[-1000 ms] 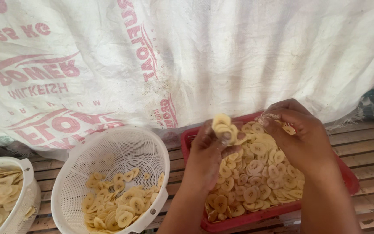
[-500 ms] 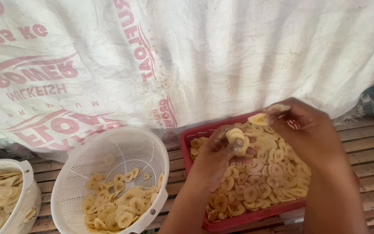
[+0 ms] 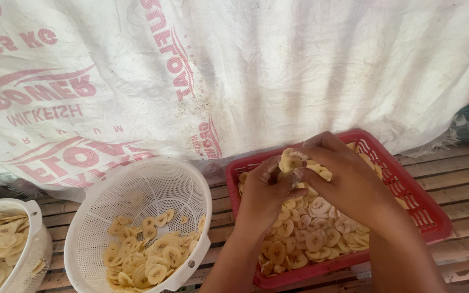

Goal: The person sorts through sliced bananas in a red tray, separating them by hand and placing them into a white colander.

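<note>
Slatted wooden boards [image 3: 457,179] carry everything, with a white woven sack sheet printed in red [image 3: 234,70] hanging behind. Over the far end of the red plastic basket [image 3: 424,217], a small clump of banana slices [image 3: 294,161] sits pinched between both hands, which meet above the heap. The left hand [image 3: 264,192] closes its fingers on the clump from below, and the right hand [image 3: 346,179] curls over it from above, thumb and fingertips grasping the same slices; whether they are stuck together is hard to tell from this angle. To do this well, the slices want a light peeling grip at the edges, held low over the basket so that any that slip fall back onto the loose slices [image 3: 321,233] beneath. Left of the basket stands a round white colander [image 3: 109,201] partly filled with slices, and at the frame's edge a second white colander [image 3: 36,228] holds more. Compared with half a second ago, the hands have drawn together, where each then held its own piece apart.
</note>
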